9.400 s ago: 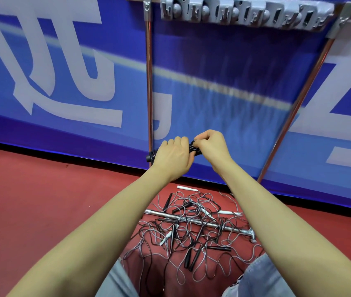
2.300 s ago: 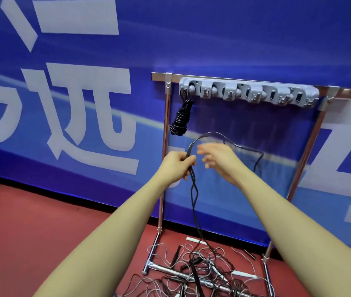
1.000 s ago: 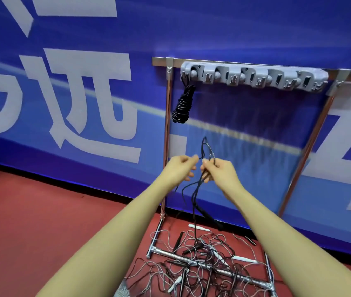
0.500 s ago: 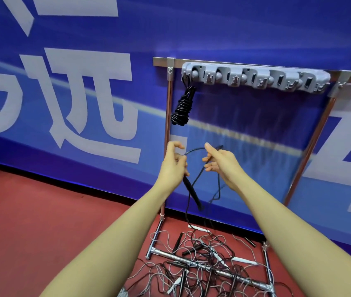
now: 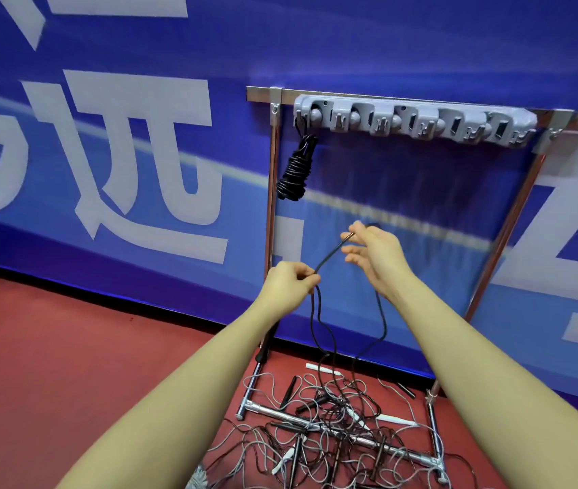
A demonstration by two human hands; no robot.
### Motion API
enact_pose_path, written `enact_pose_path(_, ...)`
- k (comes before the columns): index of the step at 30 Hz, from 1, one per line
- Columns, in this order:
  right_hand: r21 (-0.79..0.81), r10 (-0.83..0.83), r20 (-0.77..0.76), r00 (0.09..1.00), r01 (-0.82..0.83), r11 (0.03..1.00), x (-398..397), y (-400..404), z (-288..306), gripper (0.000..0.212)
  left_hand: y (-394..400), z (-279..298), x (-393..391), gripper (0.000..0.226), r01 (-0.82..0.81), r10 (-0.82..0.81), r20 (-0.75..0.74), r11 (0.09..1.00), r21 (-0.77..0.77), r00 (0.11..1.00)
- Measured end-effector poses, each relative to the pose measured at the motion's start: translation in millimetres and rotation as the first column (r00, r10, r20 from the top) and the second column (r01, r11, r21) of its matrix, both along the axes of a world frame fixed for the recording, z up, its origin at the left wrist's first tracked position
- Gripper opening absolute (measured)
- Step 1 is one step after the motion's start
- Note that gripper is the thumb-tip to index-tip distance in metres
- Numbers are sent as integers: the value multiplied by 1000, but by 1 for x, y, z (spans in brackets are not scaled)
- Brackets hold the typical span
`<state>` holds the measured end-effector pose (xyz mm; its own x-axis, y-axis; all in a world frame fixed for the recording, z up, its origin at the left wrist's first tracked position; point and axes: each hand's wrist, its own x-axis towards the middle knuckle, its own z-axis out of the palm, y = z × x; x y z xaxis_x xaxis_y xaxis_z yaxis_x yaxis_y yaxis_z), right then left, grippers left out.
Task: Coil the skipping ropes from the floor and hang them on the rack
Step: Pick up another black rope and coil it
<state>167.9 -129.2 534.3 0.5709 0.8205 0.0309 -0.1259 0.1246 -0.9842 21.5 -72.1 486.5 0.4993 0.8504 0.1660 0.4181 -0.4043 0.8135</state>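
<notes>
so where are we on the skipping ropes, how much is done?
Early. Done: one coiled black rope hangs from the leftmost hook of the rack; the other hooks look bare. In hand: a second black rope runs between the left hand, which pinches it, and the right hand, not yet coiled, its slack trailing to the floor. Left: the tangled pile of ropes around the rack's base.

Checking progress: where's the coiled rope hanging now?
Head view: the coiled rope hangs from the leftmost hook of the rack, beside its left post, above the left hand.
</notes>
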Motion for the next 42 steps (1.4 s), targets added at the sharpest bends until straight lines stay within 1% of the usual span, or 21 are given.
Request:
enact_pose_path(2, -155, 74, 192, 979, -45, 987, -2, -5, -16, 6, 3, 9, 0, 19, -29, 31, 67, 999, -38, 997)
enact_pose_path(3, -213, 142, 253, 957, -89, 973, -5, -9, -26, 5, 5, 13, 0, 20, -35, 41, 103, 998, -56, 994)
enact_pose_path(5, -293, 287, 321, 903, -193, 936, -15, -13, -46, 12, 8, 22, -1, 22, -45, 56, 148, 996, -75, 987)
enact_pose_path(7, -338, 361, 362, 859, -240, 910, -25, -13, -58, 20, 10, 31, 0, 24, -43, 57, 186, 996, -78, 981)
enact_pose_path(9, -341, 355, 402, 844, -222, 914, -32, -10, -63, 21, 12, 40, 0, 26, -44, 61, 229, 996, -78, 972)
enact_pose_path(13, -328, 355, 519, 777, -203, 923, -38, -3, -57, 8, 16, 50, -2, 27, -55, 94, 302, 989, -137, 949)
enact_pose_path(14, -315, 334, 540, 772, -183, 931, -39, -1, -55, 7, 18, 50, -3, 27, -71, 107, 299, 989, -128, 948)
enact_pose_path(15, -286, 294, 542, 787, -156, 945, -38, 0, -52, 7, 18, 49, -5, 25, -89, 116, 275, 990, -109, 954)
enact_pose_path(17, -189, 174, 458, 872, -96, 977, -34, 2, -44, 8, 16, 40, -10, 24, -90, 106, 175, 992, -93, 979)
enact_pose_path(18, -139, 118, 387, 914, -69, 988, -31, 2, -39, 9, 14, 33, -13, 28, -45, 56, 129, 995, -92, 990)
enact_pose_path(20, -64, 61, 225, 972, -48, 997, -26, 2, -26, 14, 8, 16, -19, 33, 120, -114, 68, 989, -90, 991)
enact_pose_path(22, 6, 62, 80, 995, -63, 998, -23, 3, -15, 19, 4, 2, -21, 32, 227, -231, -45, 971, -75, 972)
enact_pose_path(24, 71, 75, -26, 997, -73, 995, -22, 4, -3, 20, 1, -8, -18, 27, 243, -250, -134, 968, -62, 959)
enact_pose_path(27, 158, 101, -146, 984, -78, 984, -21, 4, 11, 21, -2, -14, -11, 18, 194, -194, -84, 981, -10, 977)
enact_pose_path(30, 180, 118, -207, 971, -81, 980, -18, 0, 20, 21, -2, -8, -2, 24, 109, -110, 6, 994, 28, 994)
enact_pose_path(33, 198, 121, -289, 950, -64, 978, -15, -4, 23, 20, -3, 2, 5, 15, 129, -125, -41, 985, 111, 991)
enact_pose_path(34, 213, 121, -314, 942, -55, 976, -13, -4, 23, 20, -4, 6, 7, 16, 145, -142, -35, 983, 109, 989)
enact_pose_path(37, 239, 117, -338, 934, -35, 970, -8, -6, 24, 21, -7, 18, 12, 15, 189, -189, 49, 982, 21, 981)
enact_pose_path(40, 269, 104, -396, 912, 7, 963, -6, -8, 25, 22, -12, 27, 17, 21, 259, -258, 25, 965, -35, 966)
enact_pose_path(42, 290, 98, -427, 899, 33, 956, -3, -8, 25, 22, -13, 29, 20, 22, 263, -263, 5, 965, -8, 965)
